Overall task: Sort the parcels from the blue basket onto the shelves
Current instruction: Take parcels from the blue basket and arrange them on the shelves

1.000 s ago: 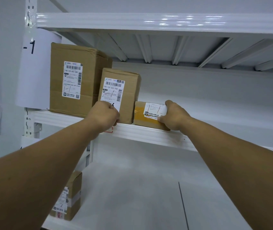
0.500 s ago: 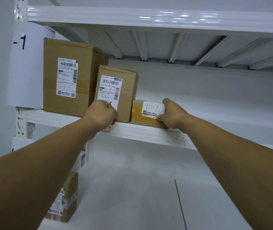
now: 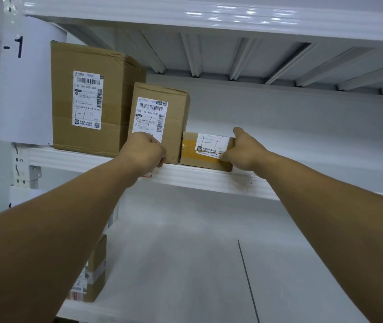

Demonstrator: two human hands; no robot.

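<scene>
Three cardboard parcels stand in a row on the middle white shelf (image 3: 209, 180). A tall box (image 3: 88, 99) is at the left, a medium box (image 3: 160, 117) beside it, and a small flat parcel (image 3: 203, 150) with yellow tape and a white label touches the medium box's right side. My right hand (image 3: 244, 150) grips the small parcel's right end, thumb on top. My left hand (image 3: 143, 155) is a closed fist against the lower front of the medium box; whether it holds anything I cannot see. The blue basket is out of view.
Another small taped parcel (image 3: 92, 276) sits at the left of the lower shelf (image 3: 185, 264), partly behind my left arm. A white paper sign marked "-1" (image 3: 25, 85) hangs on the left upright. The upper shelf's ribbed underside (image 3: 232, 54) is overhead.
My right hand has slid along the small parcel to its right end, uncovering more of the label. The parcel sits tight against the medium box. My left fist stays in place.
</scene>
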